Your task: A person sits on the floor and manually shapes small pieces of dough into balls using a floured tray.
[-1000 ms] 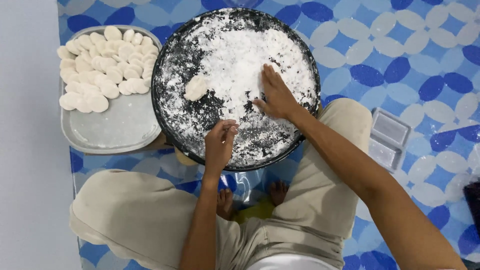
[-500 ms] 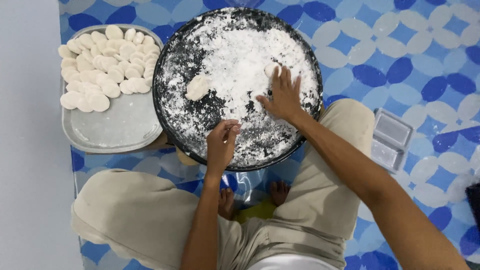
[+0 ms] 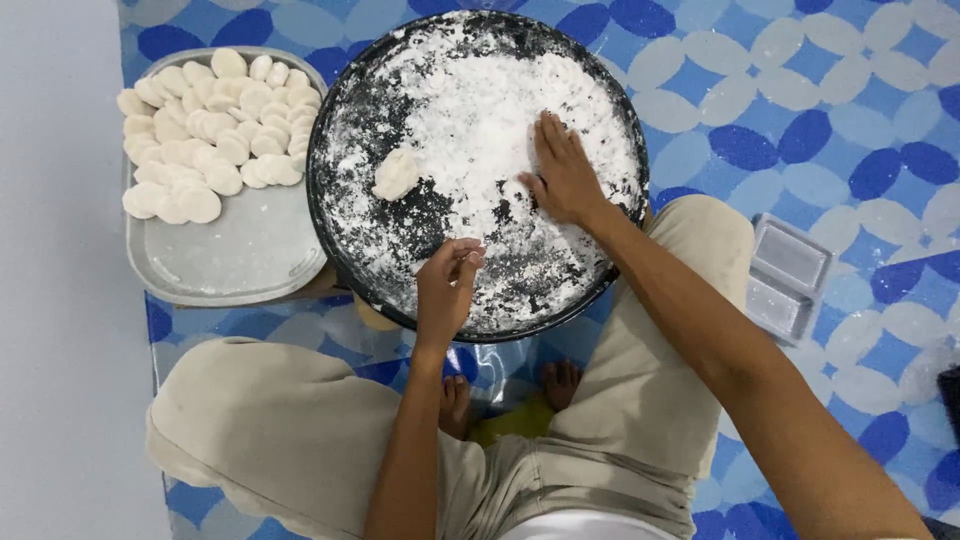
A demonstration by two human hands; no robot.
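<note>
Now, change: our right hand (image 3: 562,178) lies further up and to the left on the flour than half a second ago, when it sat nearer the right rim; we judge we are spreading or gathering the flour.
Left hand: our left hand (image 3: 447,285) sits at the near side of the pan much as before, fingertips pinched together; we cannot tell whether anything is held between them.
Right hand fingers: flat, spread open, palm down on the flour, gripping nothing.
Pan: one round black pan (image 3: 345,270) rests in front of our crossed legs, its floor mostly dusted with white flour (image 3: 480,120).
Dough: one small white lump of dough (image 3: 396,173) lies left of centre in the pan, apart from both hands and unmoved since the earlier frames.
Meaning: with the lump untouched and only flour being worked, we take the surface to be still under preparation.
Tray: one grey tray (image 3: 235,265) stands just left of the pan, its near half bare.
Discs: flat white dough discs (image 3: 205,135) overlap in rows across the far half of the tray; we count roughly thirty, the overlap hiding an exact number.
Box: one small clear plastic box (image 3: 787,278) lies on the blue patterned mat (image 3: 850,120), right of our knee.
</note>
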